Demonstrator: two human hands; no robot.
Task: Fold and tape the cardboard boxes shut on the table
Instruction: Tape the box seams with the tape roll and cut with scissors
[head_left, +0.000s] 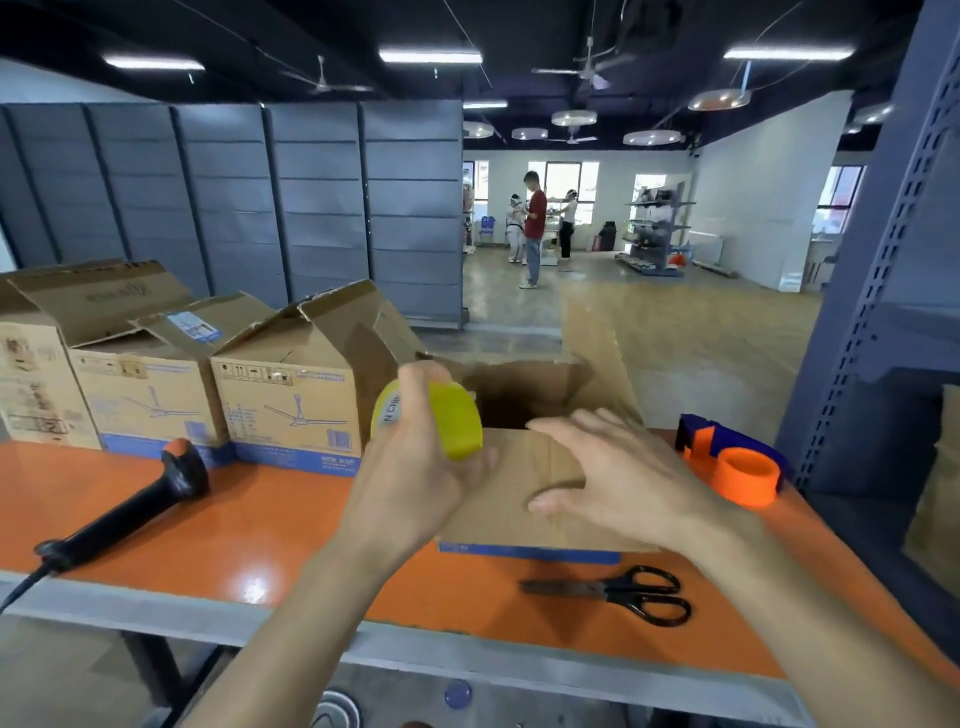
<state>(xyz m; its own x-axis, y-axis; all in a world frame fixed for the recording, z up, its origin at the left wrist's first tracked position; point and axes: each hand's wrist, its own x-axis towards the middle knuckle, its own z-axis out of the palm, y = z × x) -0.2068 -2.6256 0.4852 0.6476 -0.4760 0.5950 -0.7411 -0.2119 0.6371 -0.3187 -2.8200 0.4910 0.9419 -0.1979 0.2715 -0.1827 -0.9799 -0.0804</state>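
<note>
An open cardboard box (524, 514) stands in front of me on the orange table (249, 525), its far flap up and its near flap folded down. My left hand (415, 478) grips a yellow tape roll (441, 423) above the box's left edge. With fingers spread, my right hand (618, 478) hovers over or rests on the near flap; contact is unclear. Three more open boxes sit at the back left, the nearest (291, 400) printed with a ceiling fan.
Black scissors (628, 592) lie near the table's front edge. An orange and blue tape dispenser (732, 462) sits right of the box. A black handheld scanner (135, 504) lies on the left. A grey shelf post (872, 270) rises at the right. People stand far off.
</note>
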